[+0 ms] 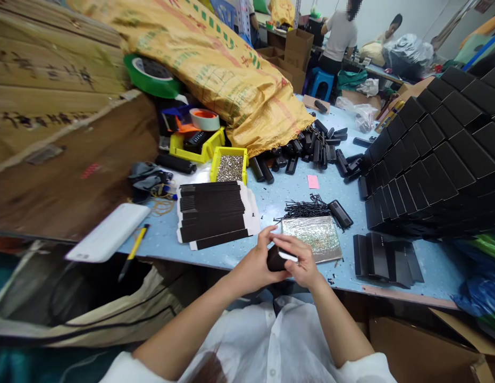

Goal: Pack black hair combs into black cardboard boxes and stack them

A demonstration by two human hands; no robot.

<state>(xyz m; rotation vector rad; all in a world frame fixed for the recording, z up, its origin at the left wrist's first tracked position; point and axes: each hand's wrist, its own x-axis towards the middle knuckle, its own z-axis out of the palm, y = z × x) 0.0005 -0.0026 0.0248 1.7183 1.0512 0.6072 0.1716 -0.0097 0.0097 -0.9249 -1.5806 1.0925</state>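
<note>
Box [274,259], near side of surface [271,196]: our left hand [256,261] and right hand [305,260] curl closed around it, likely steadying its white end [287,257].

The box [275,259] is black and white, the table [330,186] speckled blue.

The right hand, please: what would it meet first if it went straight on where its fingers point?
Probably the left hand, across the black item they hold together; depth there is unclear.
</note>
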